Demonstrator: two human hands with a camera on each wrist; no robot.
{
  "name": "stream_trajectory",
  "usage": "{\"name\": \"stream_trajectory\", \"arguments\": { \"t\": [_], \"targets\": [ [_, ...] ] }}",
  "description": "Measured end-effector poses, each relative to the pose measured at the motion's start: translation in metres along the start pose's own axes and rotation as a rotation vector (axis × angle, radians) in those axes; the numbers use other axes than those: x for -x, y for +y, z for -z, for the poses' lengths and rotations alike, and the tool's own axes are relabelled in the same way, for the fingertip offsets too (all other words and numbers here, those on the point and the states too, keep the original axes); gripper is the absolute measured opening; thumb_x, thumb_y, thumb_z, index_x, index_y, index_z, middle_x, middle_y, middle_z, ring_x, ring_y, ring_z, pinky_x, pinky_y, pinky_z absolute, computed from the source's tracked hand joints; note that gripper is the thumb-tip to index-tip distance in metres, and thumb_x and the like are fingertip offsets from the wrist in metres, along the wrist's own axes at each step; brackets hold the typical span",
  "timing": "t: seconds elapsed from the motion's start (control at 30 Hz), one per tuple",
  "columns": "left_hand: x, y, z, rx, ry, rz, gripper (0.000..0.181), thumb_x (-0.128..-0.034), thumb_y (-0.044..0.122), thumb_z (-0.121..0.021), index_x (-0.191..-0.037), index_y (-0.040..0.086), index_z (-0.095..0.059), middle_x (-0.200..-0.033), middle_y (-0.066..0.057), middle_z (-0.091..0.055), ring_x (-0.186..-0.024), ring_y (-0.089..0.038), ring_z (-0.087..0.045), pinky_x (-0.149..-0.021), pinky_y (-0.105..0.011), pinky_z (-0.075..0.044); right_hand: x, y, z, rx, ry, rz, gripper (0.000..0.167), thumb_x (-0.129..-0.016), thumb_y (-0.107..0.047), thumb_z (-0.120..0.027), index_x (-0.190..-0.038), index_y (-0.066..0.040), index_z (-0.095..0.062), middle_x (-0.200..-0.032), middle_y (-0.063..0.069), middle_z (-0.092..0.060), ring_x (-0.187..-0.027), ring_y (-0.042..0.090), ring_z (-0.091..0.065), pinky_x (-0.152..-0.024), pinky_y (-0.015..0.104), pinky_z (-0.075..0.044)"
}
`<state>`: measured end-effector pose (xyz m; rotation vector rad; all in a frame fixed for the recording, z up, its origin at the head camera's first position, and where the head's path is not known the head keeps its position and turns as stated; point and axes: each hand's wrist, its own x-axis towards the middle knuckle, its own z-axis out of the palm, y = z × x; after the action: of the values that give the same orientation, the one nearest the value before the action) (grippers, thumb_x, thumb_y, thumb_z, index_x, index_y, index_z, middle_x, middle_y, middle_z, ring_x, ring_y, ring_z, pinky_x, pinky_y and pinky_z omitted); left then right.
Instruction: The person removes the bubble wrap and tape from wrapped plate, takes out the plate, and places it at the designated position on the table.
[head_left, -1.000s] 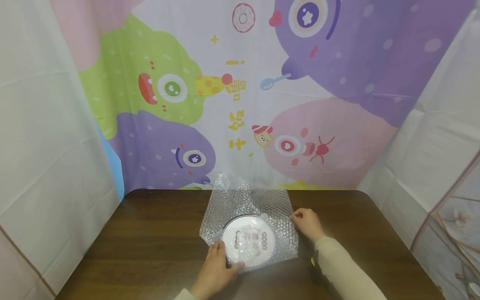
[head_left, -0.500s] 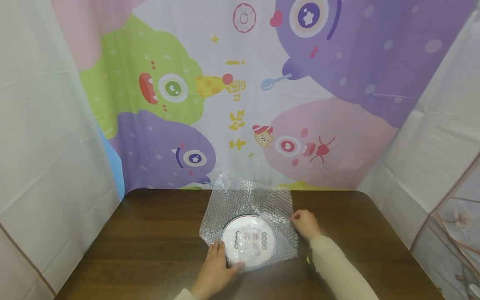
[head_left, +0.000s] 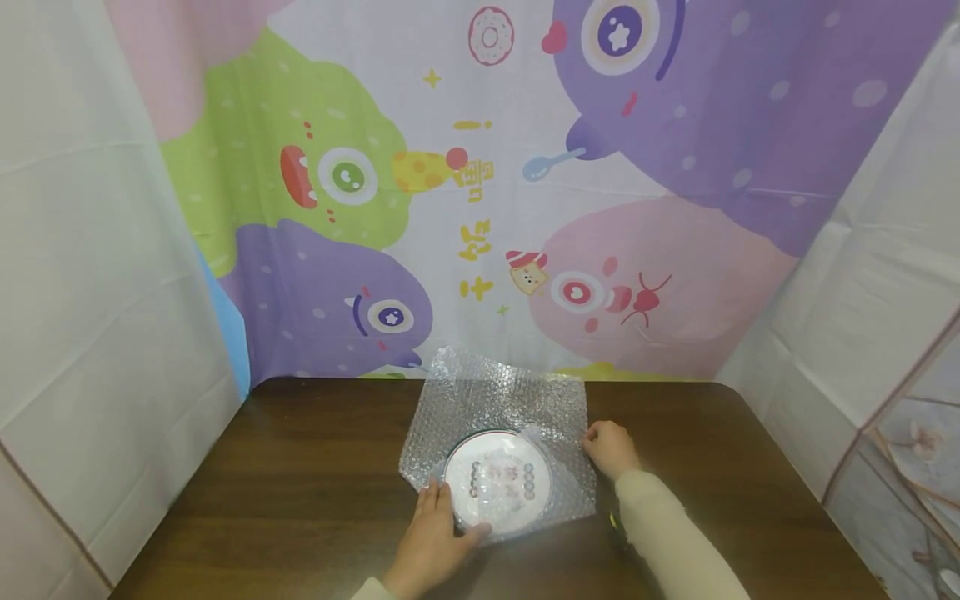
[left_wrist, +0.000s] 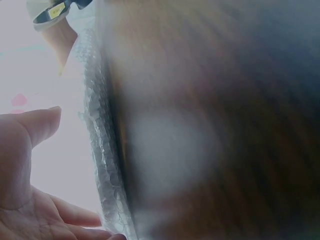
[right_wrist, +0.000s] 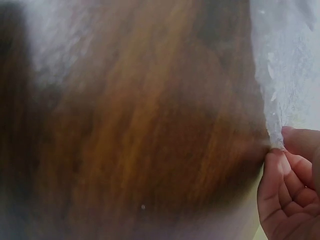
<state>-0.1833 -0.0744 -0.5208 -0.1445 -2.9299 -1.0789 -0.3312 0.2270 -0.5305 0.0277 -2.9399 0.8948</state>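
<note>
White round plate (head_left: 497, 485), face up, amid bubble wrap (head_left: 483, 400)

- print on the plate (head_left: 491, 508) is way too small and glary to read
- left wrist view: tabletop (left_wrist: 225, 150) is basically a smear, left hand (left_wrist: 22, 205) gets chopped by the left edge
- right hand (right_wrist: 292, 190) runs off its wrist cam's right edge
- 2 sleeves (head_left: 675, 525) cut off at the bottom, head view

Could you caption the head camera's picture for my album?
Left hand at the rim of a white plate, right hand pinching the edge of bubble wrap.
</note>
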Motion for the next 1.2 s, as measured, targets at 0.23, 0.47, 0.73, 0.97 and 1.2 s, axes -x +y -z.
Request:
{"name": "stream_trajectory", "arguments": {
  "t": [0.23, 0.47, 0.73, 0.97, 1.2],
  "targets": [
    [0.000, 0.002, -0.002, 0.001, 0.010, 0.010, 0.099, -0.0812, 0.054, -0.071, -0.140, -0.018, -0.037, -0.149, -0.040, -0.030, -0.140, -0.057, -0.026, -0.113, -0.065, -0.029, -0.002, 0.001, -0.001, 0.054, 0.005, -0.007, 0.017, -0.084, -0.018, -0.071, -0.082, -0.001, -0.068, -0.081, 0.010, -0.071, -0.073, 0.025, -0.064, -0.070, 0.045, -0.054],
    [0.000, 0.002, -0.004, -0.014, 0.022, 0.004, 0.099, -0.0813, 0.054, -0.071, -0.139, -0.019, -0.037, -0.148, -0.041, -0.031, -0.139, -0.057, -0.028, -0.112, -0.064, -0.029, 0.002, -0.008, 0.008, 0.018, 0.072, 0.021, 0.021, -0.088, -0.020, -0.069, -0.095, 0.001, -0.068, -0.089, 0.013, -0.072, -0.077, 0.027, -0.065, -0.072, 0.045, -0.054],
    [0.002, 0.004, -0.002, -0.017, 0.032, -0.005, 0.097, -0.0818, 0.053, -0.071, -0.138, -0.019, -0.038, -0.146, -0.042, -0.033, -0.138, -0.059, -0.029, -0.110, -0.067, -0.031, 0.010, -0.038, 0.025, -0.126, 0.142, 0.127, 0.034, -0.092, -0.021, -0.068, -0.118, 0.000, -0.065, -0.095, 0.010, -0.066, -0.083, 0.021, -0.062, -0.075, 0.040, -0.053],
    [0.001, 0.004, -0.001, -0.017, 0.025, 0.005, 0.097, -0.0823, 0.052, -0.071, -0.139, -0.019, -0.038, -0.146, -0.042, -0.032, -0.138, -0.058, -0.028, -0.111, -0.066, -0.030, 0.021, -0.048, 0.018, -0.266, -0.079, 0.196, 0.047, -0.091, -0.018, -0.070, -0.131, 0.003, -0.057, -0.110, 0.016, -0.068, -0.098, 0.028, -0.067, -0.084, 0.041, -0.057],
    [0.001, 0.004, -0.001, -0.015, 0.005, 0.017, 0.099, -0.0828, 0.056, -0.069, -0.140, -0.018, -0.036, -0.148, -0.041, -0.031, -0.140, -0.057, -0.027, -0.111, -0.066, -0.029, 0.035, -0.048, 0.004, -0.325, -0.161, 0.222, 0.048, -0.089, -0.013, -0.069, -0.128, 0.010, -0.056, -0.094, 0.012, -0.071, -0.083, 0.019, -0.066, -0.073, 0.029, -0.055]
  ]
}}
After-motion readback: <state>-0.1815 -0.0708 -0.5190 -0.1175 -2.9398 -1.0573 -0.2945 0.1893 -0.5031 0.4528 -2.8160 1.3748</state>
